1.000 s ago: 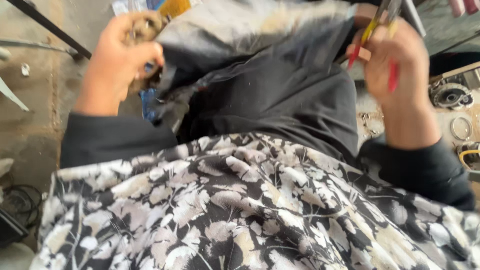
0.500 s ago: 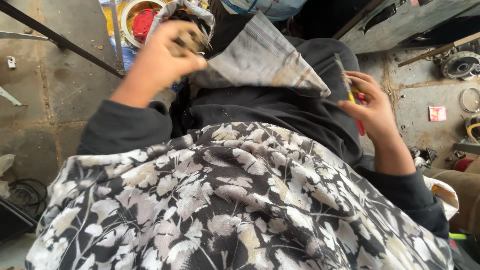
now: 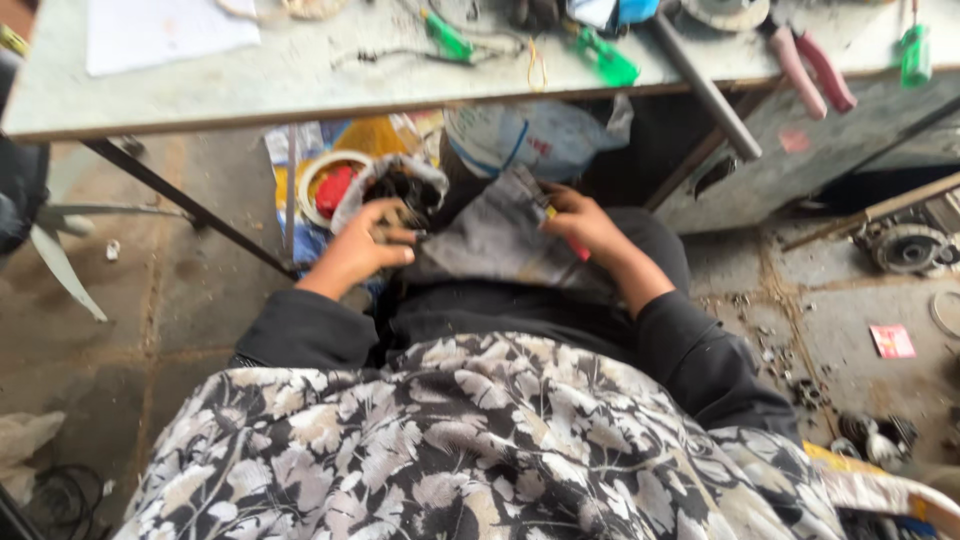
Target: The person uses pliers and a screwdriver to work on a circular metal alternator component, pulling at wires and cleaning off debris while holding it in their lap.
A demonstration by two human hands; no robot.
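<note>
My left hand (image 3: 365, 250) is closed around a small dark, dirty metal part at the left edge of a grey cloth (image 3: 495, 240) that lies across my lap. On the cloth's right side, my right hand (image 3: 580, 222) grips a red- and yellow-handled tool, mostly hidden by the fingers. Both hands touch the cloth. My patterned black-and-white top fills the bottom of the view.
A grey workbench (image 3: 250, 95) spans the top, with green-handled screwdrivers (image 3: 605, 58), pink-handled pliers (image 3: 812, 62), a metal rod (image 3: 705, 90) and paper on it. Under it stand a bowl with a red thing (image 3: 328, 185) and plastic bags (image 3: 540, 135). Metal parts (image 3: 905, 245) lie on the floor at right.
The view has tilted up, so the workbench now shows. Both hands have come down and together onto the grey cloth on my lap, still holding the part and the tool.
</note>
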